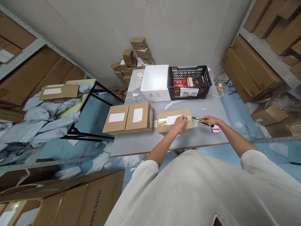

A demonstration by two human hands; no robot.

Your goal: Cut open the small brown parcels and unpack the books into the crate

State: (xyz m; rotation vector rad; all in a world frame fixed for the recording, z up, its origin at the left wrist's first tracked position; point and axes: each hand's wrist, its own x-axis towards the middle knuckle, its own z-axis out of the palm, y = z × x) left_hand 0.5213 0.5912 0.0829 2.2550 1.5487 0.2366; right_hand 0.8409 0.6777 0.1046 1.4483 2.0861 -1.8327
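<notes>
A taped cardboard box (162, 125) with a white label (171, 120) lies in front of me on the grey table. My left hand (180, 123) rests on top of this box, over the label's right part; whether its fingers pinch anything is not clear. To the right, my right hand (210, 120) is closed around a black and yellow utility knife (204, 122). The knife's tip points left, by the box's right end. Just below the knife lies a phone (215, 129) with a lit screen.
Two labelled cardboard boxes (128, 125) stand side by side at left. Behind are a white foam box (155, 94) and a black crate (189, 93) holding books. Grey parcels (44, 116) cover a side table. Paper scraps (100, 161) litter the floor, and loaded shelves flank both sides.
</notes>
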